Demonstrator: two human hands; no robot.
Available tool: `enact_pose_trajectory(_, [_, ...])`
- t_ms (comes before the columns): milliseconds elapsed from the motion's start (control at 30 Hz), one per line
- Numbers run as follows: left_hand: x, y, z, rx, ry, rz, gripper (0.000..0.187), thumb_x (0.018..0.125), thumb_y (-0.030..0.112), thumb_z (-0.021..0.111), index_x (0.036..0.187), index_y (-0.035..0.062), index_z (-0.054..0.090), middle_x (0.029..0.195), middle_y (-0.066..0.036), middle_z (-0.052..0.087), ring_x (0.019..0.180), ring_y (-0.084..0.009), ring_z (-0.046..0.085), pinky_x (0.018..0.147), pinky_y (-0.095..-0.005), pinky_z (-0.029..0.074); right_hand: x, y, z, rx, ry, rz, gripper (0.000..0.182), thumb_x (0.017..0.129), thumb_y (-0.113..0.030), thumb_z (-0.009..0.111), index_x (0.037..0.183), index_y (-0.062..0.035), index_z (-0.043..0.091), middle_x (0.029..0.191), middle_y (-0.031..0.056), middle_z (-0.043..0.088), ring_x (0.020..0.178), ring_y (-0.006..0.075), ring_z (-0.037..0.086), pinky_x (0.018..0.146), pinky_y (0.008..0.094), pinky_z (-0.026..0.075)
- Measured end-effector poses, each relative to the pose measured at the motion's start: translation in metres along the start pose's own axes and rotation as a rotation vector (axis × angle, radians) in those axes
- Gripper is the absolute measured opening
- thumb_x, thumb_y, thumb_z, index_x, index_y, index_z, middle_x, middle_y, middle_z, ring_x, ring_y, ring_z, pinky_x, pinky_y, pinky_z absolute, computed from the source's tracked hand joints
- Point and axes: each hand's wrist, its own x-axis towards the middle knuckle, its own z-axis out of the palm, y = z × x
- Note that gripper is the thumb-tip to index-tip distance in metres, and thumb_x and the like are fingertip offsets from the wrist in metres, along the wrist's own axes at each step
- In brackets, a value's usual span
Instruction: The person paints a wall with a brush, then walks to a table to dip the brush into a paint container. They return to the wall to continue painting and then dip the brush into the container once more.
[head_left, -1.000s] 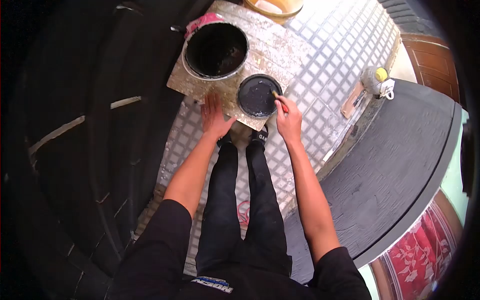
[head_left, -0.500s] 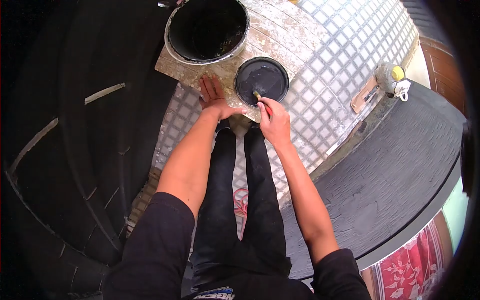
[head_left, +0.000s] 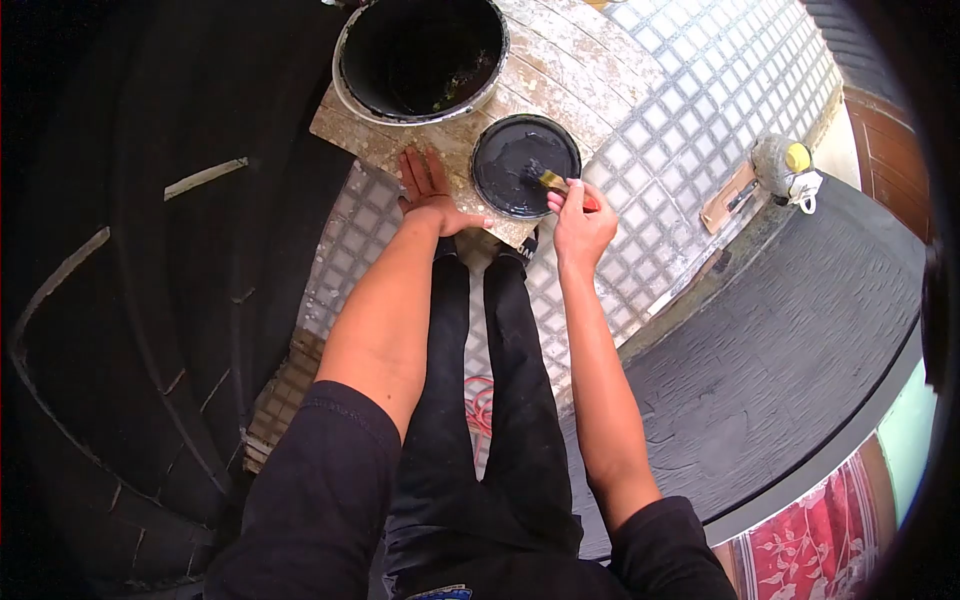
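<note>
In my right hand [head_left: 582, 222] is a paintbrush [head_left: 553, 181] with a red handle, its bristles over the dark paint. The paint lies in a shallow round container [head_left: 508, 150] at the near right corner of a spattered wooden board [head_left: 560, 70]. My left hand [head_left: 430, 192] rests flat on the board's near edge, fingers spread, thumb toward the container. Behind it stands a large bucket [head_left: 345, 95] with a dark, smeared inside.
Patterned floor tiles [head_left: 690, 130] surround the board. To the right lie a wooden-backed float [head_left: 728, 198], a grey jug with a yellow cap [head_left: 775, 165] and a dark textured slab [head_left: 780, 330]. A dark surface with pale strips [head_left: 205, 180] fills the left. Red cord [head_left: 478, 405] lies between my legs.
My right hand has moved right with the paintbrush, whose bristles now show more fully over the paint. My left hand stays on the board.
</note>
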Motion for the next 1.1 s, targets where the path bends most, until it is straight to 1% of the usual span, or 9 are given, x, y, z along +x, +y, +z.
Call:
enact_pose_trajectory(100, [0.0,0.001,-0.002,0.003,0.007,0.007,0.173,0.047,0.083,0.081,0.151,0.0103,-0.036,0.158,-0.02,-0.041,0.149,-0.0366,-0.033,0.118,-0.068,0.019,-0.011,-0.011,-0.009,-0.249,0.056,-0.128,0.023,0.101,-0.013,0.059,0.103,0.007,0.071,0.082,0.0107,0.075,0.074,0.0161,0.075,0.065,0.0283,0.058])
enact_pose_trajectory(200, [-0.005,0.002,-0.006,0.005,-0.005,-0.01,0.171,0.048,0.08,0.084,0.155,0.0125,-0.031,0.161,-0.018,-0.037,0.151,-0.0339,-0.031,0.12,-0.0647,0.02,-0.016,-0.016,-0.004,-0.053,0.01,-0.17,0.024,0.102,-0.013,0.058,0.103,0.009,0.07,0.085,0.0126,0.074,0.075,0.0183,0.075,0.066,0.0289,0.059])
enact_pose_trajectory(267, [-0.003,0.002,-0.005,-0.007,0.017,-0.006,0.171,0.047,0.08,0.084,0.155,0.0128,-0.031,0.161,-0.018,-0.037,0.151,-0.0339,-0.03,0.12,-0.0649,0.02,-0.018,-0.016,0.016,0.213,-0.079,-0.068,0.025,0.102,-0.012,0.059,0.104,0.0108,0.068,0.088,0.0146,0.073,0.074,0.0209,0.074,0.067,0.0296,0.061])
enact_pose_trajectory(400, [-0.002,0.001,-0.003,-0.006,0.026,-0.003,0.171,0.047,0.08,0.084,0.155,0.0129,-0.031,0.161,-0.017,-0.037,0.151,-0.034,-0.03,0.12,-0.0651,0.02,-0.022,0.002,0.041,0.259,-0.083,-0.001,0.026,0.102,-0.012,0.059,0.103,0.0118,0.068,0.088,0.0154,0.071,0.074,0.0227,0.074,0.065,0.0302,0.062])
enact_pose_trajectory(567, [0.001,-0.002,0.001,-0.015,0.031,0.03,0.174,0.045,0.084,0.081,0.152,0.0107,-0.036,0.159,-0.022,-0.038,0.15,-0.0387,-0.031,0.117,-0.0702,0.018,-0.039,0.012,0.026,0.12,-0.026,0.076,0.027,0.099,-0.014,0.058,0.1,0.0099,0.069,0.077,0.0145,0.072,0.07,0.0195,0.073,0.062,0.0286,0.059])
enact_pose_trajectory(700, [-0.002,-0.001,-0.003,-0.016,0.018,0.029,0.174,0.046,0.084,0.081,0.152,0.0093,-0.035,0.159,-0.022,-0.038,0.15,-0.0386,-0.031,0.117,-0.0698,0.019,-0.041,0.012,-0.004,-0.252,-0.025,-0.094,0.025,0.097,-0.015,0.06,0.097,0.0071,0.071,0.07,0.0149,0.072,0.065,0.0179,0.072,0.06,0.0334,0.055])
enact_pose_trajectory(867, [-0.005,0.001,-0.006,-0.026,0.002,0.004,0.168,0.051,0.079,0.083,0.155,0.0136,-0.031,0.161,-0.018,-0.037,0.151,-0.0342,-0.03,0.12,-0.0646,0.02,-0.032,0.001,-0.027,-0.495,-0.009,-0.411,0.019,0.096,-0.014,0.063,0.1,0.0023,0.072,0.087,0.0198,0.073,0.078,0.0337,0.073,0.069,0.0388,0.055])
enact_pose_trajectory(967, [-0.007,0.002,-0.008,-0.014,-0.001,-0.002,0.168,0.051,0.078,0.084,0.155,0.0139,-0.031,0.161,-0.017,-0.038,0.151,-0.034,-0.03,0.12,-0.0644,0.021,-0.032,-0.008,-0.01,-0.314,-0.135,-0.422,0.018,0.095,-0.013,0.064,0.1,0.0023,0.072,0.089,0.021,0.073,0.079,0.0363,0.072,0.07,0.0409,0.055])
enact_pose_trajectory(1100, [-0.002,0.001,-0.004,-0.009,0.005,-0.002,0.168,0.051,0.078,0.084,0.154,0.014,-0.032,0.16,-0.018,-0.039,0.151,-0.034,-0.03,0.119,-0.0649,0.021,-0.034,-0.003,0.023,-0.338,-0.253,-0.496,0.017,0.095,-0.012,0.065,0.101,0.0023,0.072,0.093,0.0216,0.073,0.085,0.0372,0.073,0.075,0.0422,0.056])
